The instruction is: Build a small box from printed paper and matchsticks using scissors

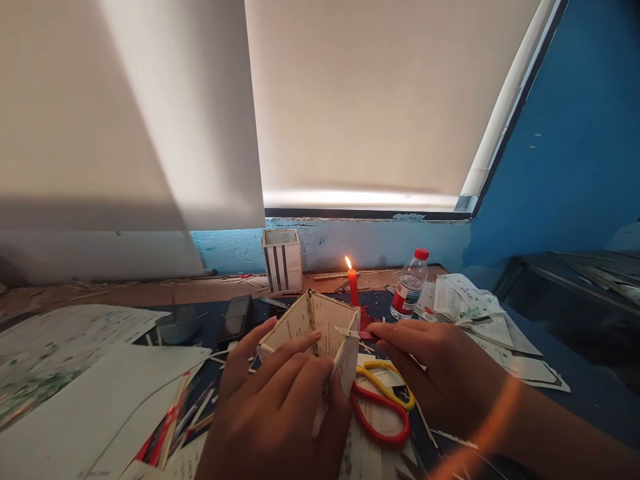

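Note:
My left hand (285, 400) is wrapped round an open-topped box (327, 320) made of printed paper or card panels with pale edges. Its fingers lie over the near side. From the right, my right hand (430, 350) pinches a thin pink-handled tool (367, 335). The tool's pale flat tip touches or lies just over the box's right rim; I cannot tell which. Behind the box burns a red candle (353, 288), standing upright. Scissors (383, 407) with red and yellow handles lie beneath the box, between my hands.
A similar striped box (283, 261) stands at the back near the wall. A red-capped bottle (410, 283) is right of the candle. Papers (480, 313) are piled at right, with a large sheet (100, 400) at left. A black case (235, 318) and loose strips (170, 423) lie leftward.

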The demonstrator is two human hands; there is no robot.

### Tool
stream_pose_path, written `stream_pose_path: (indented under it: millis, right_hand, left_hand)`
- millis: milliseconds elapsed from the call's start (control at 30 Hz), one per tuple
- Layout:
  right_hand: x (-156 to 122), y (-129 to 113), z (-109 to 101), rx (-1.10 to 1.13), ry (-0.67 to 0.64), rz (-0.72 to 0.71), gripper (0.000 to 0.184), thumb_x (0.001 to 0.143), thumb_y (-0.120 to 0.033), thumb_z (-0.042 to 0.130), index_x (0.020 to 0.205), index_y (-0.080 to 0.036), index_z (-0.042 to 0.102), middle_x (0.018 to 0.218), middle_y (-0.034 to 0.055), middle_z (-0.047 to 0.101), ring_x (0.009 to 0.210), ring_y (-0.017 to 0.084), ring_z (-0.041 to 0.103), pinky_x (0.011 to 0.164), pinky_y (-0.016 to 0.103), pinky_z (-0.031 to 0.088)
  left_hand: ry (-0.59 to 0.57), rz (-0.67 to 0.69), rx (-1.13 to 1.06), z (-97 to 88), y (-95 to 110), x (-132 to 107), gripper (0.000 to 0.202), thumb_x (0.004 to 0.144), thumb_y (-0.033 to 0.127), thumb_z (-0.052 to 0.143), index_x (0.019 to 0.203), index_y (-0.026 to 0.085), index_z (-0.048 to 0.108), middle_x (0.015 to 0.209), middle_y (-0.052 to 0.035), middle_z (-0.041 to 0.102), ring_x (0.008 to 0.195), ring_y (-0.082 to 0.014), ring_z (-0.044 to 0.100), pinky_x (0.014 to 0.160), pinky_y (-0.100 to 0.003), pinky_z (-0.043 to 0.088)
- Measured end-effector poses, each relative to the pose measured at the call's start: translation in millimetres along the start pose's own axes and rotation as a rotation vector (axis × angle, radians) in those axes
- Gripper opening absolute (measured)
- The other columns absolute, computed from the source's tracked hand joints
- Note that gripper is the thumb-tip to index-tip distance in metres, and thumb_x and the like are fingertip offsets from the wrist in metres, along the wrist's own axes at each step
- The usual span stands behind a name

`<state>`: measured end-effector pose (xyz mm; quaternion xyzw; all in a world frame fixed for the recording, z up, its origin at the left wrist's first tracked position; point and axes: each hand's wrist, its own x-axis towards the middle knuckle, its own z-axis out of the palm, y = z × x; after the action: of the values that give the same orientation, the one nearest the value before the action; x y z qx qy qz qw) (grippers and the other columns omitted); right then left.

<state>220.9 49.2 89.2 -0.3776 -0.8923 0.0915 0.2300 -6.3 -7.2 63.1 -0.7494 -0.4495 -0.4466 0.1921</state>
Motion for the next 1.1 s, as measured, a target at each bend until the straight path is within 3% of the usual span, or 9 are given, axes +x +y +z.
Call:
stream_pose_path:
  millis: [200,333,467,667,833,933,1100]
  right_hand:
    - [11,31,-10,-0.258,0.095,0.089,0.031,0.106,-0.029,0.049,0.120,-0.022,0.075,0.092,0.0086,0.080,0.079,0.024,0.076,0.068,0.033,0.052]
    - [10,48,-16,-0.154,0.137,0.129,0.034,0.108,-0.031,0.047,0.123,-0.020,0.074,0.100,0.0096,0.082,0.084,0.024,0.077,0.070,0.033,0.054]
    - [0,38,-14,-0.022,0.119,0.086,0.034,0.109,-0.033,0.046,0.125,-0.022,0.074,0.096,0.0068,0.082,0.077,0.021,0.076,0.065,0.031,0.054]
    - [-11,15,-6,0.024,0.025,-0.012,0.031,0.107,-0.030,0.049,0.127,-0.028,0.072,0.109,0.0064,0.081,0.088,0.021,0.077,0.077,0.031,0.057]
    - [1,37,-9,-0.151,0.061,0.067,0.031,0.107,-0.027,0.049,0.122,-0.022,0.075,0.100,0.0091,0.082,0.087,0.024,0.077,0.074,0.033,0.055]
    - [7,51,-13,-0.108,0.100,0.138,0.032,0.108,-0.031,0.047,0.121,-0.021,0.075,0.097,0.0081,0.082,0.080,0.023,0.076,0.069,0.032,0.054]
    - [-3,33,-13,0.073,0.062,0.073,0.032,0.109,-0.033,0.046,0.125,-0.025,0.073,0.101,0.0045,0.081,0.083,0.019,0.074,0.071,0.029,0.054]
  left_hand:
    - [0.021,0.039,0.000,-2.8,5,-2,0.012,0.085,0.013,0.068,0.083,0.024,0.064,0.084,0.0063,0.078,0.095,-0.0135,0.078,0.122,-0.035,0.034]
    - [0.001,0.062,0.009,-4.7,4,-4,0.012,0.084,0.013,0.068,0.085,0.025,0.064,0.084,0.0078,0.077,0.092,-0.0134,0.078,0.123,-0.035,0.032]
    - [-0.006,0.026,0.006,-3.1,2,-2,0.009,0.085,0.017,0.070,0.086,0.025,0.065,0.084,0.0072,0.076,0.095,-0.0153,0.077,0.122,-0.038,0.033]
    - [0.024,0.000,-0.009,2.1,6,1,0.012,0.085,0.015,0.070,0.084,0.025,0.063,0.081,0.0069,0.076,0.093,-0.0142,0.077,0.120,-0.038,0.035]
    - [0.014,0.043,-0.024,-1.2,7,-3,0.016,0.084,0.010,0.067,0.086,0.025,0.061,0.077,0.0085,0.073,0.095,-0.0120,0.078,0.122,-0.034,0.033]
    - [0.002,0.053,-0.024,-1.7,5,-3,0.015,0.084,0.010,0.066,0.085,0.025,0.061,0.078,0.0084,0.073,0.095,-0.0119,0.077,0.124,-0.033,0.031]
    - [0.005,0.012,-0.018,1.4,3,-4,0.013,0.085,0.014,0.067,0.084,0.025,0.061,0.080,0.0069,0.074,0.095,-0.0133,0.077,0.123,-0.035,0.032]
